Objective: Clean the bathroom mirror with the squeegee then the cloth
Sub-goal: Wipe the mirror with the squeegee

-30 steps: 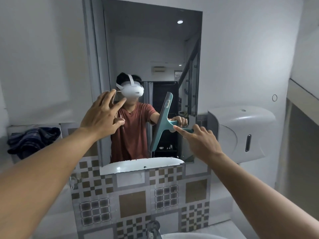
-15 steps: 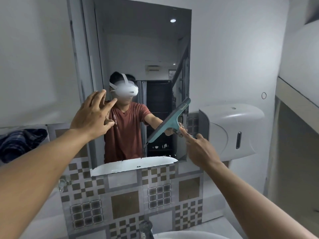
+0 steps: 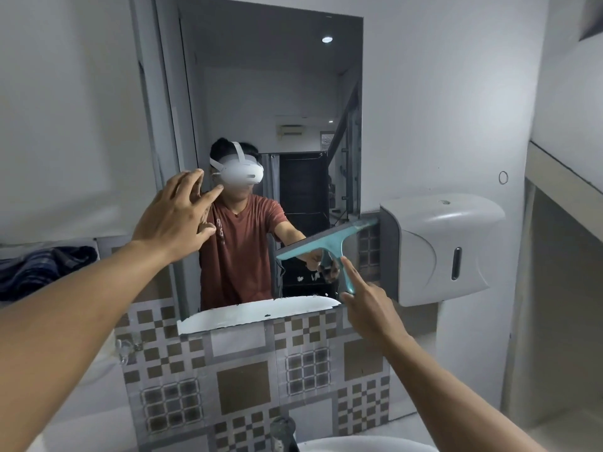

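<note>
The tall wall mirror (image 3: 261, 93) reflects a person in a red shirt with a white headset. My right hand (image 3: 368, 305) grips the handle of a teal squeegee (image 3: 321, 244), index finger stretched along it. Its blade lies nearly level against the lower right glass, the right tip near the mirror's edge. My left hand (image 3: 177, 216) rests flat on the glass at the left side, fingers spread, holding nothing. A dark checked cloth (image 3: 42, 269) lies bunched on a ledge at the far left.
A white wall dispenser (image 3: 440, 249) hangs just right of the mirror, close to the squeegee tip. Patterned brown and grey tiles (image 3: 244, 370) cover the wall below. A tap (image 3: 284, 432) and a white basin rim (image 3: 368, 445) sit at the bottom.
The squeegee blade has swung from nearly upright to nearly level and dropped lower on the right side of the glass. My left hand stays on the mirror.
</note>
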`<state>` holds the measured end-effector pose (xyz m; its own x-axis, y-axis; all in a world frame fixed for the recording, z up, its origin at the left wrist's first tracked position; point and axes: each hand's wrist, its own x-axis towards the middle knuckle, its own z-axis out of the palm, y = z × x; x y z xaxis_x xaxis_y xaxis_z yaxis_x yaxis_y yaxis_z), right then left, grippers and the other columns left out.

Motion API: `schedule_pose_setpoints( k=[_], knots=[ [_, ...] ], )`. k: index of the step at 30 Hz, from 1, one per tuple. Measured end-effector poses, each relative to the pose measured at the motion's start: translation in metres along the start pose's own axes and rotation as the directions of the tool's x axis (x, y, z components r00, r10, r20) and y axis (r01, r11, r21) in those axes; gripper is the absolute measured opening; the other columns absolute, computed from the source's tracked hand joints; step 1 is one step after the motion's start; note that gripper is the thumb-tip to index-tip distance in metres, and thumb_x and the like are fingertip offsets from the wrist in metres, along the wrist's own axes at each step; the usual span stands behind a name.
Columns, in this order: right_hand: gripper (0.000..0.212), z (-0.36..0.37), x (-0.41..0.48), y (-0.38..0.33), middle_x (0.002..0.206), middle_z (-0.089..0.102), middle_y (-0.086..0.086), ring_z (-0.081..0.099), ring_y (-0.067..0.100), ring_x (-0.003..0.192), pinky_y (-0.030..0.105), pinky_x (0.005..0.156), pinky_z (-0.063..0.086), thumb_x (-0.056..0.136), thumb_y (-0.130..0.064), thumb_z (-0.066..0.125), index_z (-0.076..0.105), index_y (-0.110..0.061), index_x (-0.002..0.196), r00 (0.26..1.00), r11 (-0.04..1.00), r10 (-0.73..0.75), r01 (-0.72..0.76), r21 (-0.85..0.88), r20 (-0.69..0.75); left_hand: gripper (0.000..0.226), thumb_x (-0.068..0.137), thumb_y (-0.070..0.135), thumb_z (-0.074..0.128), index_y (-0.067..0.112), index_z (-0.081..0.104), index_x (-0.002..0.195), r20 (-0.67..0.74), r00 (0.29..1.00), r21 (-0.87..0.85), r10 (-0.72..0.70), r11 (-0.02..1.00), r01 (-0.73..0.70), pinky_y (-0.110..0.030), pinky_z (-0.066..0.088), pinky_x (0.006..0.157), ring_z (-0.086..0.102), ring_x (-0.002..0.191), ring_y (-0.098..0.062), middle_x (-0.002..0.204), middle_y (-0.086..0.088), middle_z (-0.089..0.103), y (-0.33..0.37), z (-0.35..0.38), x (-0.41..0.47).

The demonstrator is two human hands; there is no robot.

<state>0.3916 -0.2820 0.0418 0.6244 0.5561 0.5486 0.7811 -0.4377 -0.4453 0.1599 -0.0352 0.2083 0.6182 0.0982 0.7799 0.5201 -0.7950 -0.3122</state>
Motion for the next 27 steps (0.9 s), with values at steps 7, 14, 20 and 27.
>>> schedule_pose_setpoints(
  k=[7, 14, 20, 27],
  knots=[
    [0.081, 0.033, -0.017, -0.032, 0.103, 0.066, 0.016, 0.064, 0.025, 0.077, 0.047, 0.075, 0.058, 0.104, -0.023, 0.052, -0.005, -0.046, 0.156, 0.990, 0.962, 0.143, -0.143, 0.230, 0.018, 0.083, 0.072, 0.035, 0.085, 0.017, 0.050, 0.145, 0.001, 1.000, 0.011, 0.020, 1.000, -0.020, -0.058, 0.043, 0.107, 0.034, 0.135, -0.041, 0.147, -0.021, 0.038, -0.005, -0.002, 0.000],
    [0.074, 0.064, -0.033, -0.084, 0.093, 0.067, 0.008, 0.059, 0.015, 0.068, 0.040, 0.070, 0.054, 0.104, -0.029, 0.050, 0.000, -0.044, 0.157, 0.968, 0.826, 0.247, -0.229, 0.515, 0.036, 0.072, 0.079, 0.031, 0.080, 0.015, 0.051, 0.143, -0.019, 0.999, 0.030, 0.026, 0.999, -0.026, -0.058, 0.044, 0.107, 0.035, 0.135, -0.041, 0.149, -0.020, 0.036, -0.011, -0.007, 0.008],
    [0.073, 0.095, -0.044, -0.121, 0.076, 0.060, -0.006, 0.059, 0.012, 0.069, 0.025, 0.060, 0.049, 0.105, -0.031, 0.049, 0.001, -0.035, 0.159, 0.951, 0.724, 0.308, -0.256, 0.640, 0.031, 0.070, 0.079, 0.029, 0.080, 0.016, 0.051, 0.142, 0.001, 1.000, 0.044, 0.031, 0.999, -0.031, -0.057, 0.047, 0.103, 0.036, 0.132, -0.040, 0.147, -0.017, 0.037, -0.013, -0.009, 0.010],
    [0.074, 0.114, -0.053, -0.139, 0.075, 0.061, 0.000, 0.055, 0.009, 0.063, 0.017, 0.053, 0.049, 0.104, -0.030, 0.049, 0.000, -0.035, 0.159, 0.945, 0.643, 0.323, -0.255, 0.722, 0.046, 0.076, 0.078, 0.030, 0.081, 0.015, 0.048, 0.145, 0.004, 0.999, 0.046, 0.036, 0.998, -0.036, -0.055, 0.045, 0.105, 0.035, 0.136, -0.040, 0.150, -0.019, 0.036, -0.019, -0.010, 0.013]
  ],
)
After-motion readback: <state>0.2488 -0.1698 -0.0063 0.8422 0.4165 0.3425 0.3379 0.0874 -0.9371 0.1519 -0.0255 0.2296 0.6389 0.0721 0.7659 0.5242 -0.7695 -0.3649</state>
